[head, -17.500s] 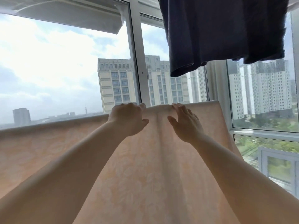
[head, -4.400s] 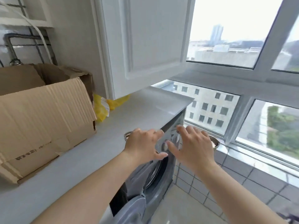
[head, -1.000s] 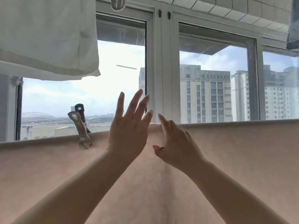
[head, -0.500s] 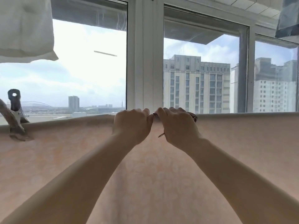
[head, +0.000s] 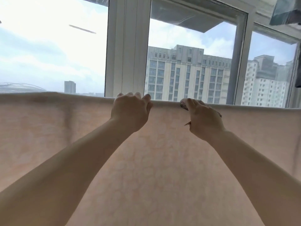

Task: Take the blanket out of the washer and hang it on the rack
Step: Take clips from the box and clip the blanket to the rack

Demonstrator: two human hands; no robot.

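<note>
A pale peach blanket [head: 154, 168] with a faint flower pattern hangs spread across the whole view. Its folded top edge runs level over a rail that it hides. My left hand [head: 130, 111] grips that top edge, fingers curled over it. A little to the right, my right hand [head: 203, 118] holds a metal clothes clip [head: 183, 105] against the same edge. Only small bits of the clip show past my fingers. The washer is out of sight.
Right behind the blanket stands a white window frame [head: 127, 46], with high-rise buildings beyond the glass. A dark garment [head: 285, 10] hangs at the top right corner, and another dark piece [head: 298, 70] shows at the right edge.
My hands have slid apart along the blanket's top edge, the right one carrying the clip further right. The view turned right, so the clip fastened at the left is out of frame.
</note>
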